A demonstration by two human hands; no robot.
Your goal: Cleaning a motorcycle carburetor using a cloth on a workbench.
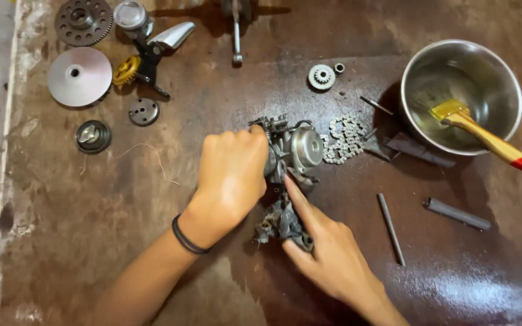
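Stained brown sheet metal (122, 241) serves as the workbench. At its middle lies a greasy grey metal engine assembly with a round cap (294, 151). Over its left side the left hand (231, 178) is clamped tight; the right hand (327, 253), just below, pinches a dark oily rag (282, 223) against it, forefinger extended. Right of the assembly sit a loose chain (342, 139) and a steel bowl (509, 72) holding a yellow-handled brush (484, 136). A firm left-hand hold probably keeps the part steady.
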